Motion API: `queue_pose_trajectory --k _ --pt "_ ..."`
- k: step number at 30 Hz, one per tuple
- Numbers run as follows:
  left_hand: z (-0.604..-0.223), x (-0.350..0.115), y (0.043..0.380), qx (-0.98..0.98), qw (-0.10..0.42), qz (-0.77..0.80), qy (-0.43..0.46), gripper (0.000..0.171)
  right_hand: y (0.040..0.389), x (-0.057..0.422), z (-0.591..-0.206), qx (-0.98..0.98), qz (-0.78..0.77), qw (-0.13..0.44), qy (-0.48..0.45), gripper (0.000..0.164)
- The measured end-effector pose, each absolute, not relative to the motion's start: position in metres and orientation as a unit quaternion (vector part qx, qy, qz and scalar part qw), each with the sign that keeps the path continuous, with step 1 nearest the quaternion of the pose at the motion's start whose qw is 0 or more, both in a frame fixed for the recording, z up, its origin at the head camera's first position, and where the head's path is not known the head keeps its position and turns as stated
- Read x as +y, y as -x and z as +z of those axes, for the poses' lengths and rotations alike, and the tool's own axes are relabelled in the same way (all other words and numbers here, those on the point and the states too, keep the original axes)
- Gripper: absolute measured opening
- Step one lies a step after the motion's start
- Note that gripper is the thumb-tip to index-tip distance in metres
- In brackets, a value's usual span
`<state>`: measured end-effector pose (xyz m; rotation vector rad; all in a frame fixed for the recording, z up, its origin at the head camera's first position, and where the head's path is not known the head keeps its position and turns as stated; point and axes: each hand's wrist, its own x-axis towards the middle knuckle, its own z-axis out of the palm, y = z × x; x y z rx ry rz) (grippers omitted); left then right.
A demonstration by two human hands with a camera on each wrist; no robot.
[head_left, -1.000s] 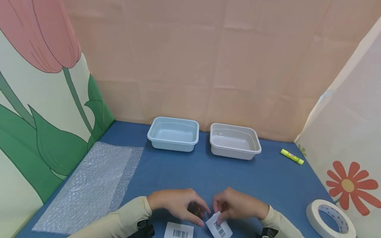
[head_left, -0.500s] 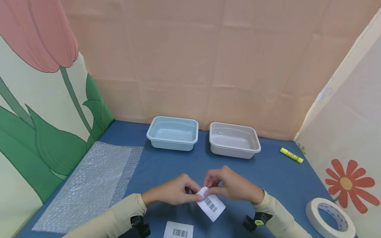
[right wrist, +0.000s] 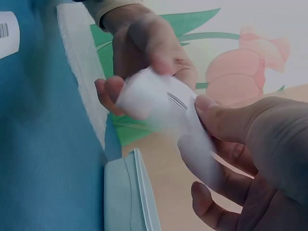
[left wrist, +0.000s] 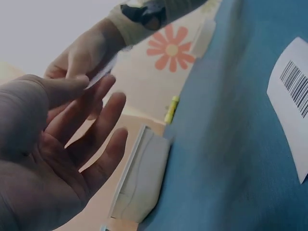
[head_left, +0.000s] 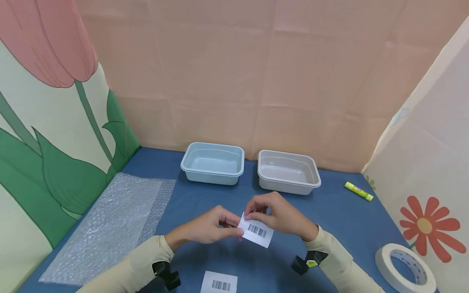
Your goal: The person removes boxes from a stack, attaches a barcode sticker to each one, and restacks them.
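Note:
A small white barcode label (head_left: 257, 230) is held above the blue table between both hands. My left hand (head_left: 209, 226) pinches its left edge between thumb and fingers. At its top left corner, my right hand (head_left: 279, 215) pinches it with thumb and forefinger. In the right wrist view the label (right wrist: 161, 103) is blurred and bent, with part of its barcode showing. From the left wrist view, the left hand (left wrist: 72, 139) has its lower fingers spread loosely, and the label is mostly hidden behind the hands. A second barcode label (head_left: 218, 282) lies flat on the table near the front edge.
A light blue bin (head_left: 213, 163) and a grey-white bin (head_left: 289, 172) stand at the back. Bubble wrap (head_left: 110, 228) covers the left side. To the right are a yellow-green glue stick (head_left: 359, 191) and a roll of white tape (head_left: 405, 267).
The label has risen from the table with both hands, moving up and away from the body. My left hand, earlier beside it, now grips its edge too.

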<state>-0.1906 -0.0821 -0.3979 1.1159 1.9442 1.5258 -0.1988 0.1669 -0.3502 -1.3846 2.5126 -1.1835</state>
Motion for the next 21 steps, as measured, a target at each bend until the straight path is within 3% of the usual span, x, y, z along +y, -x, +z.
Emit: queue_pose_trajectory --k 7,13,21 --pt "-0.3952 -0.0754 0.1904 0.735 0.168 0.577 -0.313 0.031 0.2005 0.1667 -0.3453 0.830 -0.348 0.001 0.436 0.008" --pt "-0.3970 -0.0768 0.1874 0.740 0.153 0.577 -0.311 0.025 0.1977 0.1630 -0.3468 0.825 -0.354 -0.002 0.441 0.012" --pt "-0.4017 -0.0800 0.1925 0.745 0.124 0.579 -0.307 0.025 0.1936 0.1640 -0.3530 0.805 -0.359 -0.088 0.463 0.015"
